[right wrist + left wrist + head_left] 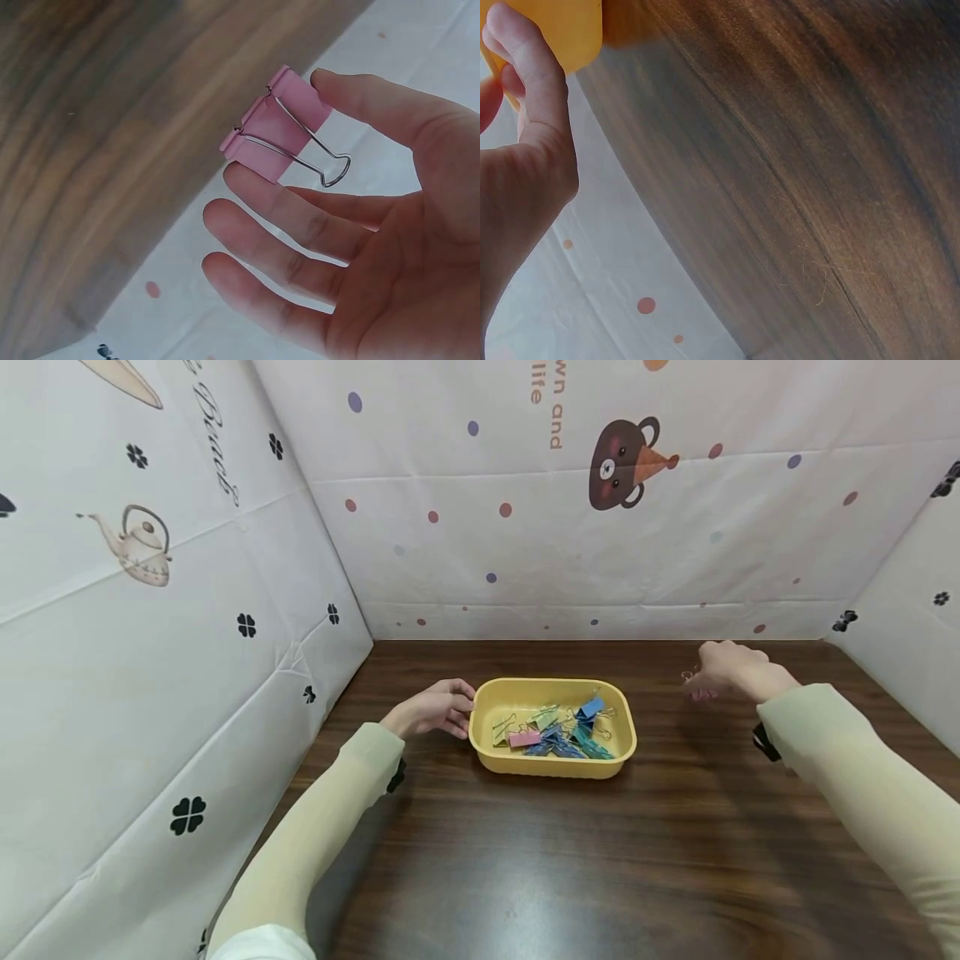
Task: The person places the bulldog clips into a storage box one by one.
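Note:
A yellow plastic container (555, 767) stands on the table with several binder clips in it: a pink clip (524, 739), a blue clip (592, 707), pale green and teal ones. At its left end my left hand (435, 707) holds the rim, fingers bent at the wall; the left wrist view shows only a corner of the container. Off to the right of the container, my right hand (735, 667) pinches another pink binder clip (279, 131) above the table. The thumb is at one end of this clip and a fingertip at the other, its wire handles pointing toward the palm.
The dark wood-grain table (525, 868) meets a white printed sheet (450, 560) at the back. More printed sheeting (172, 693) rises along the left side, and the right side has it too.

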